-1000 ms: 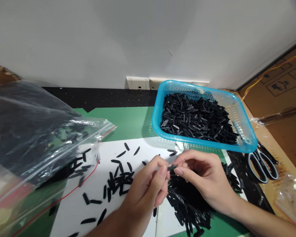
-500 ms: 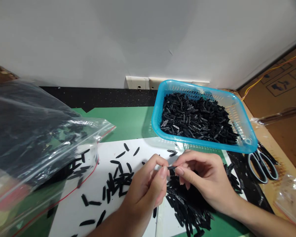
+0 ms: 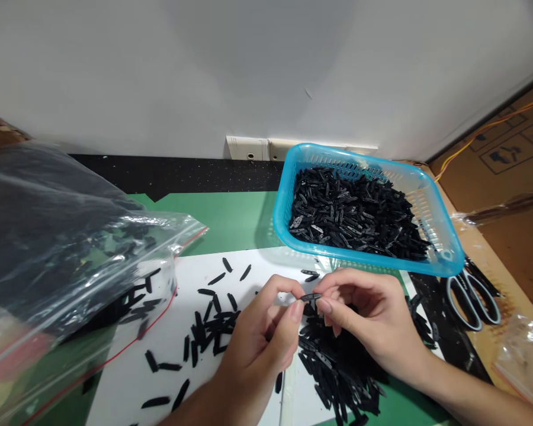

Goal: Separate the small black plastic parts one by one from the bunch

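Note:
A small, narrow black plastic piece (image 3: 311,297) is pinched at both ends between my two hands. My left hand (image 3: 266,331) grips its left end with thumb and forefinger. On the right end are the thumb and forefinger of my right hand (image 3: 368,313). A dense pile of like black pieces (image 3: 337,367) lies under and beside my right hand, partly hidden by it. To the left of my left hand, a looser group of black pieces (image 3: 213,325) is scattered over a white sheet (image 3: 128,367).
A blue plastic basket (image 3: 368,255) full of black pieces stands behind my hands. At left lies a clear zip bag (image 3: 71,236) with black pieces inside. Scissors (image 3: 473,299) rest at right, near a cardboard box (image 3: 510,154). Wall sockets (image 3: 249,148) line the back.
The black piece has turned between my fingers, so its broader face with light marks now shows. Both hands have stayed in nearly the same place.

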Demonstrator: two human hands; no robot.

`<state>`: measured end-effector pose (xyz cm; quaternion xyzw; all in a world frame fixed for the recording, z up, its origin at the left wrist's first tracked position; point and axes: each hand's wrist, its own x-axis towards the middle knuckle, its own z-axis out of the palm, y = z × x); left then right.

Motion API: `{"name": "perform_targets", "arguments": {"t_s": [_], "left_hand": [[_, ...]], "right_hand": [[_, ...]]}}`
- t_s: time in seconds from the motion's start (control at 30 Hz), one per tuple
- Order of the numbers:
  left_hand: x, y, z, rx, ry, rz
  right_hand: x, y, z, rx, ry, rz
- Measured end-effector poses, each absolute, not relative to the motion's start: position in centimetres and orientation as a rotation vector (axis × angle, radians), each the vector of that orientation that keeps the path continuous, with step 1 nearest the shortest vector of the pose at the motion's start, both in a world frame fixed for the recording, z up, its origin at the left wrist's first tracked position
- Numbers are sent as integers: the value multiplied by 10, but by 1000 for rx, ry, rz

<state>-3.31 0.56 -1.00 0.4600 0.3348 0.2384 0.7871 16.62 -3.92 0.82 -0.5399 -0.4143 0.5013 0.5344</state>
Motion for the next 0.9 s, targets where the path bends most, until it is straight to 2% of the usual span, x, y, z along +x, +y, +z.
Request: {"name": "perform_targets", "arguments": {"t_s": [0.1,0.2,0.27,0.37,0.43,0.5,0.73,0.9], "left_hand": [[-34,5,-13,985,721,522],[-34,5,-10,960,719,501],[-33,5,-5,924,739,485],[-29,8,5,888,808,479],[-27,10,9,888,842,475],[-26,11,12,886,861,453],[-30,1,8,808,876,459],[-31,-8,-2,828,826,503]], "right_hand": [[164,-41,13,-1324,-1144,1044],[169,-42,18,-1318,-1449,752],[178,-41,20,-1296,-1697,383],[194,-35,21,-1452,-1851,-354],[200,-31,21,-1620,-1792,-540],[199,-31,20,-1643,-1787,-464],[151,-50,6,-1127,-2052,81],[130,-55,0,-1073,-2055,34]]}}
